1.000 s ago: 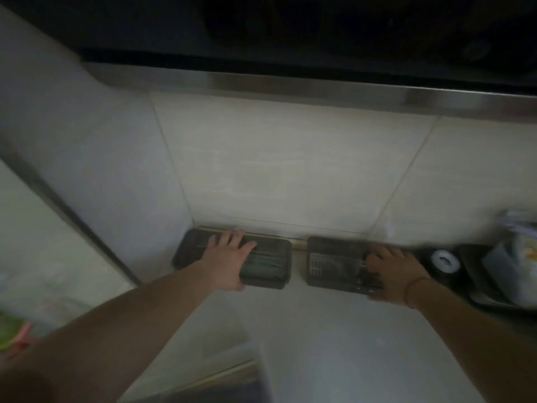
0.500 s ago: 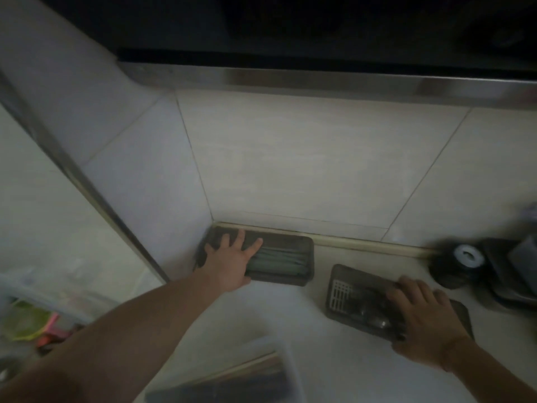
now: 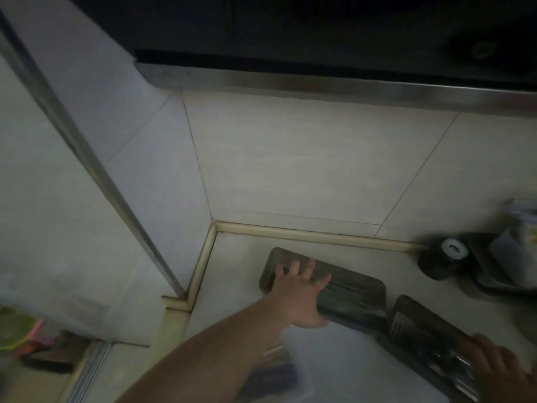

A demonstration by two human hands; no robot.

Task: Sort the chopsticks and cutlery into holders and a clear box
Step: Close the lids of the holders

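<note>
The scene is dim. A dark chopstick holder (image 3: 357,295) with greenish sticks inside lies slanted on the pale counter. My left hand (image 3: 299,295) grips its left end, fingers spread across the top and thumb at the near side. To its right lies a dark cutlery holder (image 3: 418,324) with a slotted end and metal pieces inside. My right hand (image 3: 502,373) curls over that holder's near end at the lower right edge. A clear box (image 3: 302,385) with dark sticks in it sits below my left forearm, partly hidden by the arm.
A dark round jar with a white top (image 3: 447,257) stands by the back wall. A tray with a pale bag (image 3: 514,248) is at the far right. The tiled wall corner (image 3: 213,225) is left of the holders. Colourful items (image 3: 17,330) lie far left.
Both holders have been pulled away from the back wall toward me and to the right. The chopstick holder has left the corner, and the cutlery holder now lies slanted at the lower right.
</note>
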